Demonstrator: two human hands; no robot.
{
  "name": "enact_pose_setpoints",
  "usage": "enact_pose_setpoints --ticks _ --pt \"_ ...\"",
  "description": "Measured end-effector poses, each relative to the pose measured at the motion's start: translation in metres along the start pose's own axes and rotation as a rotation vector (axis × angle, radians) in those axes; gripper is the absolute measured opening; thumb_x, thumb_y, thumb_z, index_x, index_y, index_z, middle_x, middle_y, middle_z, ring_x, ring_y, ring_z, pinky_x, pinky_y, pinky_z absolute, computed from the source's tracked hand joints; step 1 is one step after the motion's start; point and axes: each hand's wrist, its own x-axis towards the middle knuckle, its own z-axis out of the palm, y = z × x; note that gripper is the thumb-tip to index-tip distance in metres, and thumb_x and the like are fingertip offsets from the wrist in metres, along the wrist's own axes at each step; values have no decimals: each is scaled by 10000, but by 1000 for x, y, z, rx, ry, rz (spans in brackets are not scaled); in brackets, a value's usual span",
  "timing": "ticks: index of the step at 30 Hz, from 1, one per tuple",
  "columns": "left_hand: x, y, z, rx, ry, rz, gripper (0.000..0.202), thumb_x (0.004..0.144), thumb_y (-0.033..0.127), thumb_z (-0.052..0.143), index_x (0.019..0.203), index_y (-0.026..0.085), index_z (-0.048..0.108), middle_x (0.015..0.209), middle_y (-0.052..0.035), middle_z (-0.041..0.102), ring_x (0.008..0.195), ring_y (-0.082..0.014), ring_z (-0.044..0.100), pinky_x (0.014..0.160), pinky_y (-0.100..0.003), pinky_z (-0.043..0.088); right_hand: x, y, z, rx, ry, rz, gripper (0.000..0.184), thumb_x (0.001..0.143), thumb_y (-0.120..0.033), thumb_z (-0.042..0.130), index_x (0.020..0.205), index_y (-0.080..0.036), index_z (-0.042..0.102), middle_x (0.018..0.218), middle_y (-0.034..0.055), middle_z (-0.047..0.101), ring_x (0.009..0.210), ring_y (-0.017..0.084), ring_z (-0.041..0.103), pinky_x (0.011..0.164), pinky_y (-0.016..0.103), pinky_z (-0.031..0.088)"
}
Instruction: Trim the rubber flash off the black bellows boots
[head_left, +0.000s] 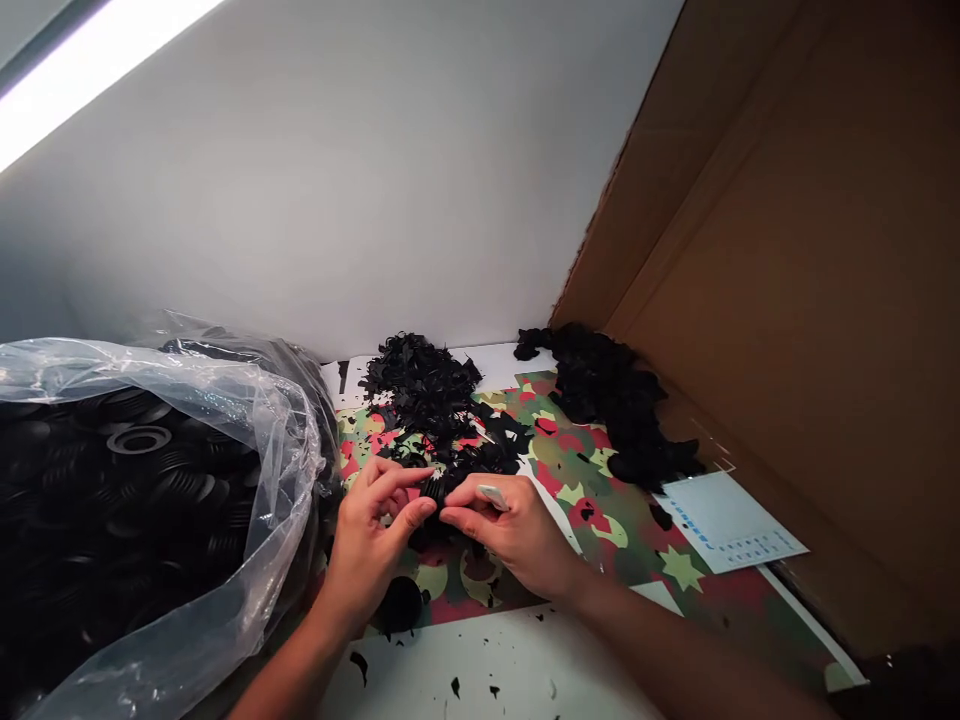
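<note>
Between the thumb and index finger of my left hand (375,525) is a small black ribbed rubber part (433,488). My right hand (517,530) is closed, its thumb and index finger pinched together against the right side of that part. A pale, flat-ended object (493,496) pokes out from the curled fingers of the right hand; its kind is unclear. Black scraps (487,458) lie just behind both hands. Below the left hand a round black piece (400,605) rests on the patterned sheet.
On the left, an open clear plastic bag (289,480) holds many black ribbed rubber parts (142,490). A heap of black shreds (420,380) stands at the back, with a black pile (615,400) to its right. A printed card (735,520) lies beside the cardboard wall (795,330).
</note>
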Motion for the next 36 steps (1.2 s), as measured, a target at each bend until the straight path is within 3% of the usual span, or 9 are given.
enact_pose_setpoints --ticks 4,8,11,14,19,22,25,28,36 --pt "-1 3 -2 -152 -153 -131 292 814 390 768 1056 227 771 890 -38 730 784 -190 671 716 -287 542 5 1 -9 -62 43 -85 456 903 -607 650 668 -219 705 646 9 616 614 156 529 578 283 423" --pt "-3 5 0 -184 -116 -87 291 774 307 818 1052 229 779 1027 -58 759 907 -210 698 805 -289 565 9 2 -14 -52 181 -72 487 866 -677 660 698 -220 692 694 12 594 660 168 531 608 292 426" --pt "-3 6 4 -345 -117 -175 311 779 358 831 1058 226 786 967 -57 767 832 -189 712 740 -262 577 9 3 -10 40 89 25 473 799 -690 727 710 -227 690 738 17 618 701 184 564 631 302 444" --pt "-1 6 7 -538 -115 -310 340 716 419 884 959 197 796 868 -40 751 733 -176 726 677 -250 588 8 3 -7 128 48 90 517 827 -737 658 748 -227 696 741 20 628 709 191 580 674 323 470" --pt "3 6 11 -737 -44 -429 391 590 423 967 821 182 764 788 -2 729 688 -166 743 681 -250 609 4 0 -10 143 360 -45 669 952 -765 392 673 -229 677 797 55 624 757 197 566 723 340 473" --pt "2 5 11 -777 -45 -458 401 594 402 972 857 180 765 809 -14 746 715 -158 739 688 -239 608 2 -2 -12 160 388 -60 733 959 -790 299 731 -234 720 740 50 627 673 187 569 653 339 475" --pt "-1 4 11 -798 -22 -444 386 587 336 983 862 170 771 866 -32 763 773 -139 725 754 -229 603 -2 -2 -8 186 274 20 546 927 -735 513 909 -233 729 708 21 663 641 181 639 657 333 517" --pt "-2 3 12 -811 45 -421 386 541 291 1001 829 179 769 870 -28 764 802 -147 724 765 -236 600 -5 -1 0 212 209 28 346 887 -572 699 930 -229 687 898 52 743 804 213 729 756 348 563" --pt "1 4 13 -773 98 -347 383 507 285 1006 778 176 759 811 -2 716 776 -144 687 738 -252 586 -9 -4 4 115 132 -10 181 909 -394 662 816 -238 665 1069 57 783 685 162 650 616 308 490"
